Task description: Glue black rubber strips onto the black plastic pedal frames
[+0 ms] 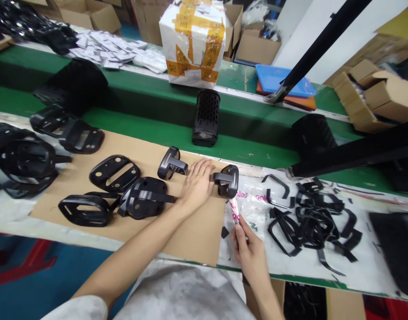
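Note:
My left hand [197, 184] lies flat with fingers stretched out on a brown cardboard sheet [193, 235], between two small black plastic clip parts. Its fingertips touch the right one [227, 180]; the left one [171, 163] stands just beyond its knuckles. My right hand [250, 251] is closed round a thin pink and white tube or pen-like tool [235, 212], whose tip points up toward the right clip part. Several black oval frames [115, 172] lie on the cardboard to the left.
A heap of thin black plastic bands [310, 218] lies on clear plastic at right. A black perforated cylinder [206, 118] stands on the green conveyor [150, 129]. Behind it sit a taped white box [193, 42] and cardboard boxes [377, 95]. More black frames [24, 162] pile at far left.

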`<state>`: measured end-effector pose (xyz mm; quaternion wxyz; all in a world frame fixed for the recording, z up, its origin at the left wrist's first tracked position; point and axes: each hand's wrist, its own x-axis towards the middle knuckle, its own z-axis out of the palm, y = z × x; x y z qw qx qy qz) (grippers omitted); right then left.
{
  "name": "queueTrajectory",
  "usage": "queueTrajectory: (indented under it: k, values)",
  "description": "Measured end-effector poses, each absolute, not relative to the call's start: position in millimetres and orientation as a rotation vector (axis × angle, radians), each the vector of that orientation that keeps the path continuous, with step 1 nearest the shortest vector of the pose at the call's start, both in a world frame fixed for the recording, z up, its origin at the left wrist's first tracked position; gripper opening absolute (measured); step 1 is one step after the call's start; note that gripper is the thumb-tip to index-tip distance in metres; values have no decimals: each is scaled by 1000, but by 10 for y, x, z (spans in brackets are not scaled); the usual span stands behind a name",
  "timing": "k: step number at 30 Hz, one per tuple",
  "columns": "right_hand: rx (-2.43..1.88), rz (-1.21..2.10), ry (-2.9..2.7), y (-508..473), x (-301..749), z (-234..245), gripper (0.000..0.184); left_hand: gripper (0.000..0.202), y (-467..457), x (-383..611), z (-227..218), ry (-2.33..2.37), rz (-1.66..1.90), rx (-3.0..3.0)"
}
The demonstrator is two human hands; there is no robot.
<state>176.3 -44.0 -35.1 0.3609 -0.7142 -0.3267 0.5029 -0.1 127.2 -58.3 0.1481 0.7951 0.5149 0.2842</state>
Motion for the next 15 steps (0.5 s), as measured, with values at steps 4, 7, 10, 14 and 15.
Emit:
queueTrajectory:
  k: [4,7,10,14,15]
  values:
    - [-1867,1076,-763,-474,1775,-357,96,52,1271,-3,-568,1488,812,2283]
    - [-1872,1147,-1010,-493,1823,-381,82,52,1273,-6,-561,1473,812,2295]
    - [-1838,1142,-1029,-515,1842,-439,77,50,1277,-4,-568,1488,813,2297]
    - [-1821,1096,-925,-546,1809,-507,79,49,1275,6,-586,1487,809,2317]
    - [-1818,1141,-937,-542,1807,-509,79,50,1273,6,-589,1479,811,2324]
